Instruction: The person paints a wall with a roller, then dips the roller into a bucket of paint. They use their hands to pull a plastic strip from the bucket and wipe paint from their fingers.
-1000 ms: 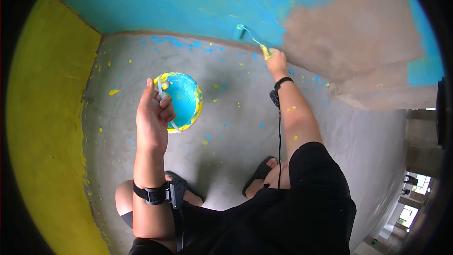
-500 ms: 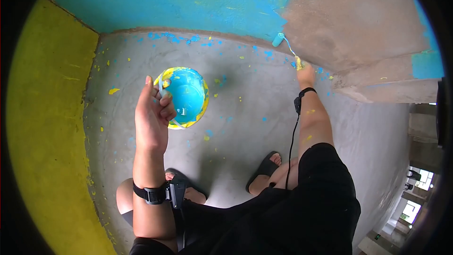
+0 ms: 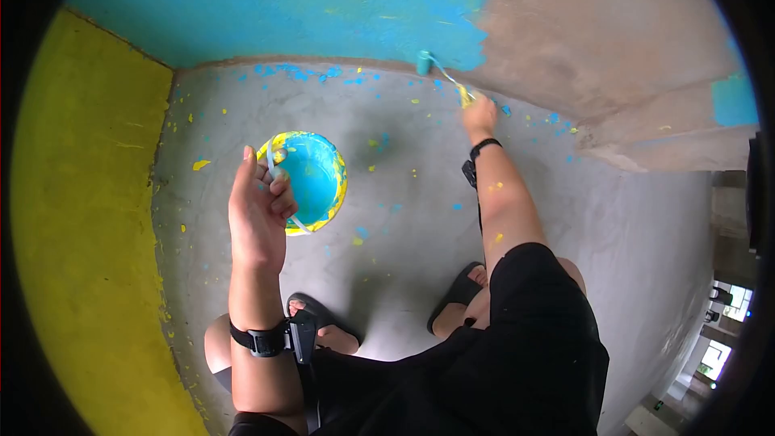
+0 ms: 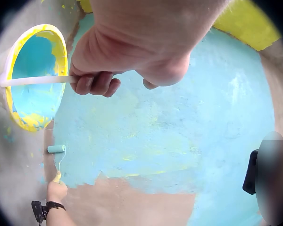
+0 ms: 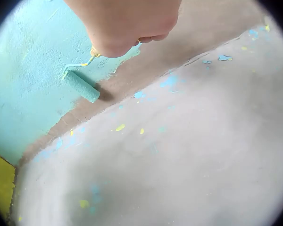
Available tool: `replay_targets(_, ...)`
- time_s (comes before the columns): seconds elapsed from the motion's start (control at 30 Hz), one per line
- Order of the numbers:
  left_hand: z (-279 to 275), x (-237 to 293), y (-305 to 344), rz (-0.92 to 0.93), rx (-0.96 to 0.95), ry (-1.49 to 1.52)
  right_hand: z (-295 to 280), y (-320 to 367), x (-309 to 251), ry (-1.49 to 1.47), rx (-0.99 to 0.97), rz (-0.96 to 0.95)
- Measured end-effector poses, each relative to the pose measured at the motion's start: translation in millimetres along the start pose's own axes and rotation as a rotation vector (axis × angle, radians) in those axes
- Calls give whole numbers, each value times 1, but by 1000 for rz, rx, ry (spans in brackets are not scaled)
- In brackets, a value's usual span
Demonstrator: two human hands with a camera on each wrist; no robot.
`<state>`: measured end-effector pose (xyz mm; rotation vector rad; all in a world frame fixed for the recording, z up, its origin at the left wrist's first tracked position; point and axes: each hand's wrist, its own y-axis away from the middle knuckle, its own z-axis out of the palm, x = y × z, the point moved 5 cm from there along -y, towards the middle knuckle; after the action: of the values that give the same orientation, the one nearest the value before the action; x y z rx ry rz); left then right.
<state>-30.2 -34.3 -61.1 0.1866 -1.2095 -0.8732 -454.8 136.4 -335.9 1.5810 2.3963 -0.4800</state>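
Observation:
My left hand (image 3: 260,218) grips the pale handle (image 4: 37,80) of a paint bucket (image 3: 342,182), its fingers curled round it. The bucket's rim is smeared yellow and its inside is coated bright blue. In my right hand (image 3: 480,115) is a paint roller (image 3: 424,63) with a yellow-stained grip and a blue-green sleeve. The sleeve lies along the lower edge of the blue wall, just above the floor. In the right wrist view the roller sleeve (image 5: 83,86) overlaps the border between blue paint and a bare brown strip; the hand hides most of the grip.
A bare brown patch (image 3: 581,48) adjoins the blue wall (image 3: 282,16) on the right. Along the left stands a yellow wall (image 3: 89,194). Blue and yellow paint spots dot the grey floor (image 3: 404,250). My sandalled feet stand below the bucket and right arm.
The roller went right along the wall's lower edge to the bare patch, then came back left. The bucket shifted slightly right and back, still hanging from my left hand.

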Motion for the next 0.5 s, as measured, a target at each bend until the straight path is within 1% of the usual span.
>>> replay_targets(0.03,0,-1,0,-8,-2,15,-6,5,19,-8,70,27)
replay_targets(0.1,-2,-2,-1,-2,-15,13,-17,12,58,-29,105,96)
replay_targets(0.13,-1,-2,-2,4,-33,5,-26,16,64,-27,106,96)
replay_targets(0.2,-4,-3,-4,-9,-35,4,-38,24,87,-86,96,292)
replay_targets(0.23,-5,-4,-4,-16,-33,4,-35,26,88,-87,100,295)
replay_targets(0.3,-8,-5,-1,-20,-47,8,-34,35,82,-124,202,261)
replay_targets(0.33,-10,-5,0,-24,-55,13,-33,38,76,-122,206,261)
replay_targets(0.4,-14,-8,-1,-28,-41,15,-19,40,48,-139,161,181)
replay_targets(0.43,-16,-8,-2,-33,-22,16,-14,39,36,-140,161,182)
replay_targets(0.5,-16,-7,-2,-32,-43,14,0,29,4,-226,77,80)
